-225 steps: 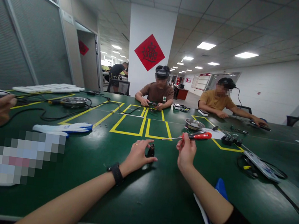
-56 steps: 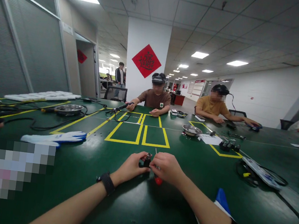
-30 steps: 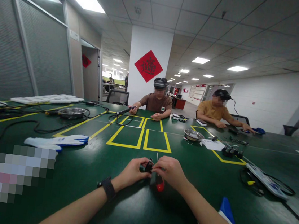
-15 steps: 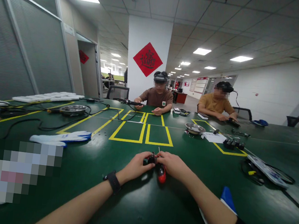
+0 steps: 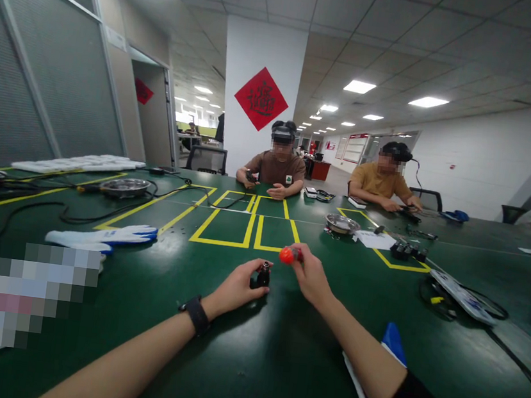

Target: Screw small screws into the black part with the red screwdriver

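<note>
Moved since half a second ago: one red-handled screwdriver [image 5: 287, 255], lifted from close beside the black part [image 5: 263, 276] and swung round, handle end now pointing left; shaft hidden from view.

Right hand [image 5: 309, 270], mine: fingers closed about the screwdriver, raised over the green table [image 5: 243, 377], apart from the black part.

Left hand [image 5: 238, 284], mine: thumb and fingers curled round the black part, which stands upright with its metallic tip at the top. Whether its base meets the table I cannot tell. Dark watch [image 5: 196, 315] on this wrist.

Gloves, white and blue: one lot [image 5: 111, 235] lying to my left; another glove [image 5: 393, 344] partly under my right forearm.

Table markings: yellow tape outlines [image 5: 221, 243], ahead of my hands.

Bowls, metal: one [image 5: 342, 223] beyond my right hand, one [image 5: 124, 187] far left among black cables.

Paper, white, one sheet [image 5: 375, 239], near the right-hand bowl; black blocks [image 5: 407, 250], a cluster, just beside it.

Long pale strip [image 5: 461, 295], one, to my right, with dark cable about it.

Persons, seated opposite: one in brown [image 5: 277, 165], one in mustard yellow [image 5: 369, 181].
</note>
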Demonstrator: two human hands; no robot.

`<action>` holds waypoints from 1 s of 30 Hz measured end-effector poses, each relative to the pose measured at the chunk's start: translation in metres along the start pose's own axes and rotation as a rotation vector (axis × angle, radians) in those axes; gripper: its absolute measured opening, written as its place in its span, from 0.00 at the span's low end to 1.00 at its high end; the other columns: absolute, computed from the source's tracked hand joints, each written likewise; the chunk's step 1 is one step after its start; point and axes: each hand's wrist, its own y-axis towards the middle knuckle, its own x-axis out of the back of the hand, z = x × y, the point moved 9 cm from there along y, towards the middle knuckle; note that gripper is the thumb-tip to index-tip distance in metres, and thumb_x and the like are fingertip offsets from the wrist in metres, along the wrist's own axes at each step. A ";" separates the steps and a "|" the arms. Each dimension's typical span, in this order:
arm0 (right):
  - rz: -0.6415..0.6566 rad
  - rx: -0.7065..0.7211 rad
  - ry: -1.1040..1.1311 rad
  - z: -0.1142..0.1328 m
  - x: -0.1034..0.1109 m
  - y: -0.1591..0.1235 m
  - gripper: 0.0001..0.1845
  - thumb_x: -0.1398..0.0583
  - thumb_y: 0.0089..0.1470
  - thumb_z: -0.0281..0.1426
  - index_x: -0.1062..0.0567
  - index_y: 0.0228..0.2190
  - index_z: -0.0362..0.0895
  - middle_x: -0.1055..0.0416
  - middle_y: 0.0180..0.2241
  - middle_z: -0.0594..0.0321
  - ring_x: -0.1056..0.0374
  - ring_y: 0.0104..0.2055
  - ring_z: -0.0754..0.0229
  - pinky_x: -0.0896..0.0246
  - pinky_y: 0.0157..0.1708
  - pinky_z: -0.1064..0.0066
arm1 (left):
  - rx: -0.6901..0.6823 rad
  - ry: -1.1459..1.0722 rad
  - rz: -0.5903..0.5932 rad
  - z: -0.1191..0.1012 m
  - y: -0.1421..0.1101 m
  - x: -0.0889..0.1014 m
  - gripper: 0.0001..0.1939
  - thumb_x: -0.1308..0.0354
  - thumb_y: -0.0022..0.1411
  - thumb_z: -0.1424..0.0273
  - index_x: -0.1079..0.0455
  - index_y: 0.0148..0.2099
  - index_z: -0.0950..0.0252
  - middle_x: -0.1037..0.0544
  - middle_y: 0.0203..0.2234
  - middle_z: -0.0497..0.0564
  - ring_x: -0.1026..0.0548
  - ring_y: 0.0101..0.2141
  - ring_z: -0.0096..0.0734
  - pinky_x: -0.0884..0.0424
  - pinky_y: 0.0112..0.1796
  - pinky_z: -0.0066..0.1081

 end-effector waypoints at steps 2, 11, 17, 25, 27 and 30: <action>-0.120 -0.044 0.196 0.002 0.006 -0.004 0.09 0.48 0.58 0.33 0.37 0.41 0.45 0.27 0.32 0.62 0.34 0.23 0.64 0.39 0.29 0.71 | -0.001 -0.015 0.011 0.002 0.001 -0.002 0.22 0.39 0.52 0.71 0.34 0.50 0.63 0.26 0.43 0.52 0.28 0.43 0.36 0.34 0.47 0.36; -0.243 -0.038 0.726 0.026 0.002 -0.019 0.09 0.53 0.61 0.39 0.43 0.38 0.47 0.27 0.25 0.67 0.35 0.17 0.66 0.42 0.18 0.75 | 0.016 0.013 0.021 -0.001 0.001 -0.001 0.18 0.39 0.53 0.68 0.32 0.47 0.64 0.25 0.39 0.51 0.28 0.40 0.34 0.34 0.43 0.31; -0.122 0.030 0.683 0.034 -0.009 -0.020 0.07 0.52 0.61 0.37 0.42 0.39 0.48 0.27 0.28 0.65 0.32 0.20 0.65 0.39 0.21 0.72 | 0.039 0.080 0.017 0.000 0.001 0.000 0.13 0.39 0.53 0.66 0.32 0.40 0.65 0.27 0.30 0.47 0.31 0.32 0.30 0.37 0.33 0.27; 0.009 0.065 0.556 0.033 -0.020 -0.022 0.08 0.50 0.60 0.37 0.39 0.40 0.47 0.28 0.29 0.64 0.33 0.21 0.64 0.39 0.24 0.70 | 0.013 0.066 0.011 0.003 0.000 -0.002 0.11 0.39 0.53 0.65 0.34 0.37 0.66 0.28 0.30 0.47 0.32 0.32 0.29 0.38 0.34 0.26; -0.005 0.070 0.561 0.032 -0.019 -0.022 0.08 0.51 0.60 0.37 0.39 0.40 0.47 0.28 0.29 0.64 0.33 0.22 0.64 0.39 0.24 0.70 | 0.015 0.063 0.014 0.003 0.000 -0.002 0.12 0.39 0.53 0.65 0.34 0.38 0.65 0.28 0.30 0.47 0.32 0.32 0.29 0.38 0.34 0.26; -0.015 0.068 0.574 0.031 -0.019 -0.022 0.08 0.51 0.60 0.37 0.40 0.40 0.48 0.28 0.29 0.64 0.33 0.21 0.64 0.39 0.23 0.70 | 0.025 0.069 0.014 0.003 0.001 -0.002 0.12 0.39 0.53 0.65 0.33 0.38 0.65 0.28 0.31 0.47 0.31 0.32 0.29 0.38 0.34 0.26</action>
